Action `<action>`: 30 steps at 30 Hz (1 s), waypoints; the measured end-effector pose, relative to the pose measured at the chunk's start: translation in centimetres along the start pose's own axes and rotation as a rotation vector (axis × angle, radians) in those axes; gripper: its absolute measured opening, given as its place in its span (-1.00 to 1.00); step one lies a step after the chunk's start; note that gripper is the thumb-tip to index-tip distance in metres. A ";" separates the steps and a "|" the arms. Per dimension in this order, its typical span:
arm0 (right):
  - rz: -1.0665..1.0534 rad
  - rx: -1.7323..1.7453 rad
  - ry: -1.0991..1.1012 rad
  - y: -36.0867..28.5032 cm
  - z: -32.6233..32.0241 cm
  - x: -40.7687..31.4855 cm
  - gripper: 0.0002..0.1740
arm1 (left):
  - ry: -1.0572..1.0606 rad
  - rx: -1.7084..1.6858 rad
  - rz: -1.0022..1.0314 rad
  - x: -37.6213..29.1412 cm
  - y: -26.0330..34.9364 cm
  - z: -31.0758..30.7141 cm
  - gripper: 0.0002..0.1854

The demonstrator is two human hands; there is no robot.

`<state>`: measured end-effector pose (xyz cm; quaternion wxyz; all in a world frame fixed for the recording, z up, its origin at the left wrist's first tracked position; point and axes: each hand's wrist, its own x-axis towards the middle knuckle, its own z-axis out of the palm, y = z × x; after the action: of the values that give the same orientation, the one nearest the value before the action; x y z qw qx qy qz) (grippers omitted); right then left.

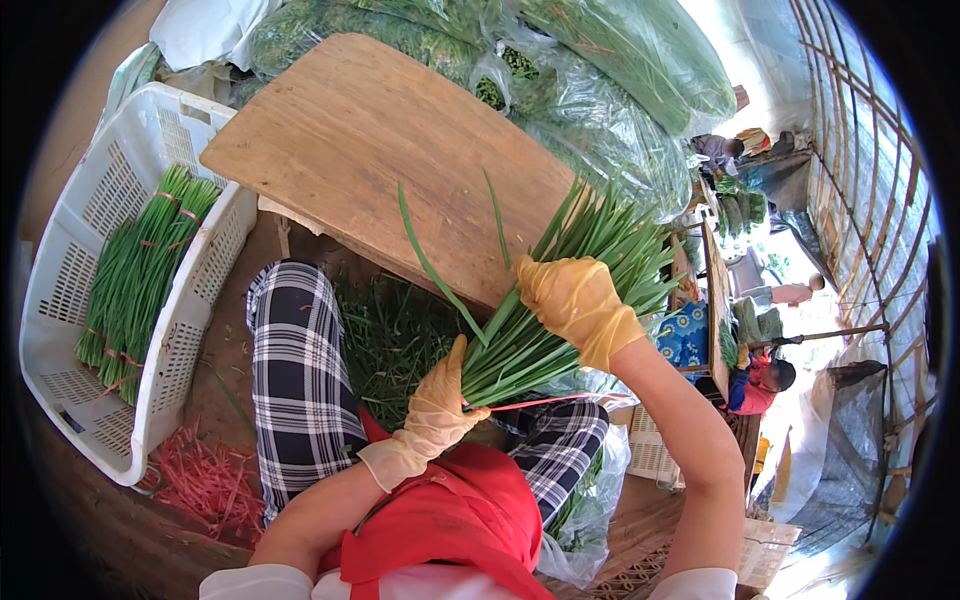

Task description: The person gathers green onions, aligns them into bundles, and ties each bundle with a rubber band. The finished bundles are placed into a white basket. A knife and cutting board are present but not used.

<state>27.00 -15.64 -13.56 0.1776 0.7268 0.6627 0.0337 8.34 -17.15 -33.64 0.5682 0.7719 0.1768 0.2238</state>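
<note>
A loose bunch of garlic chives (517,349) slants across my lap, its leafy ends over the right end of a wooden table (397,142). Gloved in yellowish rubber, my left hand (439,401) grips the lower end of the bunch. My right hand (574,300), in a like glove, is closed around the leaves farther up. From beside my left hand a pink plastic strip (555,401) trails out to the right; whether it circles the bunch is hidden. Two single leaves stick out leftward, one of them a long curved leaf (431,259) over the tabletop.
A white plastic crate (142,442) at left holds tied chive bundles (142,277). Pink strips (206,480) lie heaped beside it. Leaf scraps (397,345) cover the ground between my knees. Bagged greens (600,127) stand behind the table. Several people are farther right, one in red (754,386).
</note>
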 end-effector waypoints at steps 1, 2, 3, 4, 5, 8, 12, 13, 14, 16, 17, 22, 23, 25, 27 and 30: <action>0.037 -0.112 0.104 1.0 -0.6 -0.1 -0.85 | 0.003 -0.006 0.007 0.0 0.2 0.0 0.24; 0.073 -0.223 0.207 3.0 -1.7 -0.2 -0.87 | 0.006 -0.012 0.013 0.0 0.3 0.0 0.24; 0.117 -0.340 0.305 4.6 -2.9 -0.7 -0.89 | 0.000 -0.023 0.025 -0.1 0.5 0.1 0.24; 0.362 0.174 0.384 5.2 -4.3 -0.4 -0.84 | -0.002 -0.016 0.000 0.0 0.3 0.0 0.24; 0.606 0.690 0.437 5.3 -6.5 -0.4 -0.79 | -0.014 -0.017 -0.020 0.1 0.3 0.0 0.24; 0.725 1.028 -0.008 3.1 -11.2 -3.0 -0.67 | 0.003 -0.013 -0.021 0.1 0.3 0.0 0.23; 0.589 0.478 -0.196 4.0 -9.4 -4.9 -0.65 | -0.009 -0.018 -0.022 0.1 0.4 0.0 0.25; 0.532 0.393 -0.193 4.0 -8.8 -5.1 -0.67 | -0.017 -0.018 -0.024 0.1 0.4 0.0 0.27; 0.509 0.355 -0.203 3.8 -8.3 -5.0 -0.69 | -0.015 -0.029 -0.025 0.1 0.4 0.0 0.27; 0.470 0.274 -0.221 3.5 -7.9 -4.8 -0.72 | 0.007 -0.012 0.018 0.1 0.5 0.0 0.26; 0.492 0.285 -0.255 3.6 -8.2 -4.7 -0.71 | 0.019 -0.004 0.040 0.1 0.5 -0.1 0.26; 0.602 0.180 -0.041 5.8 -8.0 -5.1 -0.69 | 0.013 -0.031 0.021 0.1 0.5 0.0 0.25; 0.657 0.100 0.052 6.2 -8.1 -5.2 -0.69 | 0.011 -0.031 0.020 0.1 0.6 -0.1 0.25; 0.640 0.132 0.129 6.3 -9.3 -5.5 -0.69 | -0.013 -0.043 0.001 0.2 0.7 -0.1 0.26; 0.567 0.242 0.165 6.0 -9.5 -5.4 -0.67 | -0.019 -0.036 0.001 0.2 0.5 -0.3 0.25; 0.515 0.210 -0.051 5.8 -9.2 -4.8 -0.56 | -0.040 -0.045 -0.023 0.3 0.7 -0.3 0.26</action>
<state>29.32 -18.71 -2.28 0.1038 0.8862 0.4514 -0.0095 8.41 -17.01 -32.82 0.5914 0.7611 0.1693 0.2058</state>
